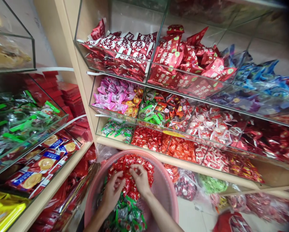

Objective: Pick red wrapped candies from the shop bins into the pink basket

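A pink plastic basket point(172, 190) stands on the floor below me with red-wrapped candies point(148, 166) at its far side and green-wrapped candies point(127, 214) at its near side. My left hand point(113, 190) is over the left part of the red candies, its fingers loosely curved and apart. Beside it, my right hand point(141, 178) is over the red pile with bent, parted fingers. Nothing shows in either hand. Whether the fingertips touch the wrappers I cannot tell.
Beyond the basket rises a wooden shelf point(156, 156) with clear bins of wrapped sweets. At left, another shelf point(60, 180) holds biscuit packs point(46, 162) and green packets point(21, 125). Bagged sweets point(186, 183) lie on the floor, right of the basket.
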`<state>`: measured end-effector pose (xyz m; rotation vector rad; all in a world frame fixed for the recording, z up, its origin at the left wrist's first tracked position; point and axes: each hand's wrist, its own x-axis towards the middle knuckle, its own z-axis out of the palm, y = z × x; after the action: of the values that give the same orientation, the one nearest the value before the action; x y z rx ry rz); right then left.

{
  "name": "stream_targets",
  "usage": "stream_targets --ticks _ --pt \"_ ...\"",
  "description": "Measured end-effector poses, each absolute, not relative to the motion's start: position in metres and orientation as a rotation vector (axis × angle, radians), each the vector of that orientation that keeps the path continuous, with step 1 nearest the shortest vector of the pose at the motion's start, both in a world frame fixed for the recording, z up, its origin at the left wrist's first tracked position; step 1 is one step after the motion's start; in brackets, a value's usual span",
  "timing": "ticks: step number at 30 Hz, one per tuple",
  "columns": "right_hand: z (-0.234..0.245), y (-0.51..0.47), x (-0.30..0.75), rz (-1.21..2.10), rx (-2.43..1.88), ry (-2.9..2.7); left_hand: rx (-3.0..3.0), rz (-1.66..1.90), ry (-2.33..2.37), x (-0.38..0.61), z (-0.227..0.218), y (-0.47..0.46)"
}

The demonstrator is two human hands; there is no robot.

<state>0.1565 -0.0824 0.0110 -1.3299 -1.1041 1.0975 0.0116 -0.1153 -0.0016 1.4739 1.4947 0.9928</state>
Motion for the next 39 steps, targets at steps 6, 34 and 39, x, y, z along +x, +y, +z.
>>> stream_targets --ticks 6,34,39 --pt "0.008 -0.09 0.139 1.185 -1.287 -1.116 1.2 0.992 1.3 0.024 0.011 -0.119" --pt "-0.004 -0.099 0.156 1.433 -1.285 -0.606 1.693 1.074 1.759 -0.015 -0.028 -0.067" --pt "-0.005 -0.099 0.158 1.395 -1.292 -0.649 1.851 1.017 1.765 -0.012 -0.032 -0.062"
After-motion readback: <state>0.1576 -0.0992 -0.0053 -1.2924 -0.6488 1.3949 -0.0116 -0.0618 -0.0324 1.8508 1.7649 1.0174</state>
